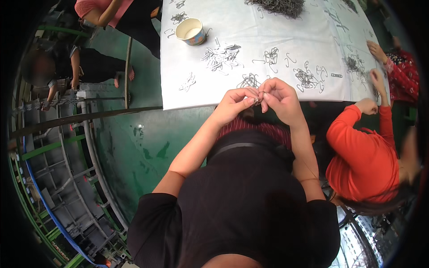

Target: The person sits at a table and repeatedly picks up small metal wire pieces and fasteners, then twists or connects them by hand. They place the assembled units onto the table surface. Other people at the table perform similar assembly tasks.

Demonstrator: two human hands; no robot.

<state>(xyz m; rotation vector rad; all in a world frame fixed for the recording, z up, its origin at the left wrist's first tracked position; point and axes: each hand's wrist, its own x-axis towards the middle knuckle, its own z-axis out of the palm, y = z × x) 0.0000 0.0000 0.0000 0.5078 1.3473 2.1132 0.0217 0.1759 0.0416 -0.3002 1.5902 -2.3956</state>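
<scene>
At the near edge of a white-covered table, my left hand and my right hand meet fingertip to fingertip. Both are closed in a pinch around a small metal piece; the fingers cover most of it, so its exact kind does not show. Just beyond my fingertips lies a little heap of dark wire hooks. More bent wire hooks are grouped to the right, with another cluster farther in. Pale, narrow pieces are heaped to the left, and a smaller group of them sits nearer the corner.
A paper tub stands at the left of the table. A large mound of dark hooks rises at the far side. Close on my right sits a person in orange-red; beyond, someone in patterned red. Other people are at the left.
</scene>
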